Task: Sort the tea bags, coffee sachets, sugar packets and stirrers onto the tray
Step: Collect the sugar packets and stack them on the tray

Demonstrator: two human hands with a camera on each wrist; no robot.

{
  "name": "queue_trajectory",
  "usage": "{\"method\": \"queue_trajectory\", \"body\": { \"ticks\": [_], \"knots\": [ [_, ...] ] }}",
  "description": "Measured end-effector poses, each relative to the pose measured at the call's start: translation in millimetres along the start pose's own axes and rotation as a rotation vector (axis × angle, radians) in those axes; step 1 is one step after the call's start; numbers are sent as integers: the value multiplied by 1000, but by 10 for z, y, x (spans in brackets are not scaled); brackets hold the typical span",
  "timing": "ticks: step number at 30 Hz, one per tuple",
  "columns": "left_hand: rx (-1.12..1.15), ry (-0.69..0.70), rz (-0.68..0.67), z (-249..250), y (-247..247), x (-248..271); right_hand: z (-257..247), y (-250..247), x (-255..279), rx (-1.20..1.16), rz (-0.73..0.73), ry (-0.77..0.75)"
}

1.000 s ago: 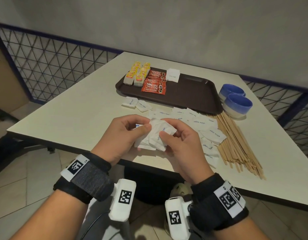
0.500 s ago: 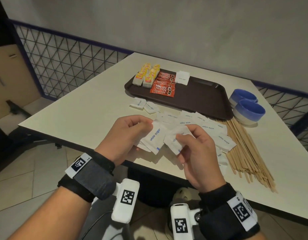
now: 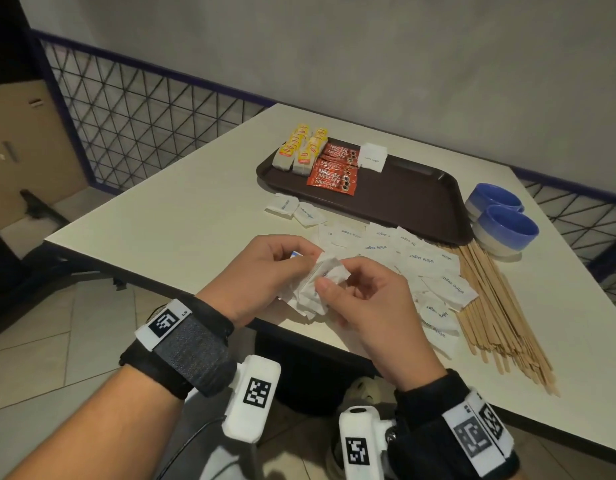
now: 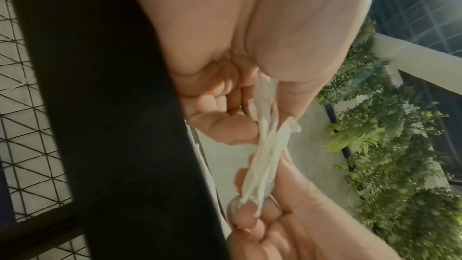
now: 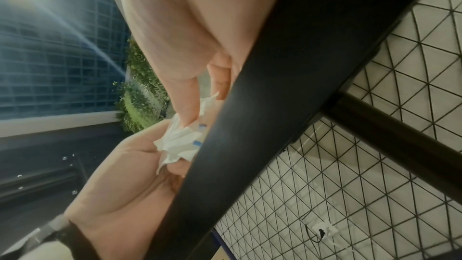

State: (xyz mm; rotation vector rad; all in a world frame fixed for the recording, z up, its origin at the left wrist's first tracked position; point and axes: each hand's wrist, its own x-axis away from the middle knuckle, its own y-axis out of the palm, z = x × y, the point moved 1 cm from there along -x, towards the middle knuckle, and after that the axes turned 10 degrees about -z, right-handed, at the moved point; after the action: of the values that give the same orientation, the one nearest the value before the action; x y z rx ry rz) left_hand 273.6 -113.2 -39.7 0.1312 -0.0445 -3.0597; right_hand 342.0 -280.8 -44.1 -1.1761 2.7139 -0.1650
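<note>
at the near edge of the bench (image 3: 168,216), the left hand (image 3: 261,271) and right hand (image 3: 372,299) close together again on a bunched stack of sugar packets (image 3: 317,289), which half a second earlier were fanned apart between them; fingers (image 4: 225,128) of both hands are clamped on the paper edges, so the gathering looks nearly done and the stack seems ready to go to the tray (image 3: 403,199). going down in size: the brown tray holds sorted rows at its far left end, with much bare surface to the right; a sheaf of wooden stirrers (image 3: 500,306) lies on the bench to the right, not yet moved; loose packets (image 3: 414,258) reading "white sugar" spread between the hands and the tray; red coffee sachets (image 3: 334,168) read "nescafe"; yellow-tagged tea bags (image 3: 299,150) carry a red label too small to read; one white packet (image 3: 372,157) sits beside the sachets.
</note>
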Motion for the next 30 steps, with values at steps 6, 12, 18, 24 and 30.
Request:
{"method": "queue_trajectory", "body": {
  "ticks": [6,12,18,24,30],
  "knots": [
    [61,14,52,-34,-36,-15,-8,-51,16,-189,107,32],
    [146,16,89,-71,-75,-32,4,-97,-2,-392,193,9],
    [93,41,189,-103,-72,-41,6,-134,-3,-477,146,21],
    [101,44,236,-103,5,-52,-30,-80,21,-394,104,-35],
    [63,36,250,-63,55,-69,-32,-55,28,-366,71,-18]
  ]
}}
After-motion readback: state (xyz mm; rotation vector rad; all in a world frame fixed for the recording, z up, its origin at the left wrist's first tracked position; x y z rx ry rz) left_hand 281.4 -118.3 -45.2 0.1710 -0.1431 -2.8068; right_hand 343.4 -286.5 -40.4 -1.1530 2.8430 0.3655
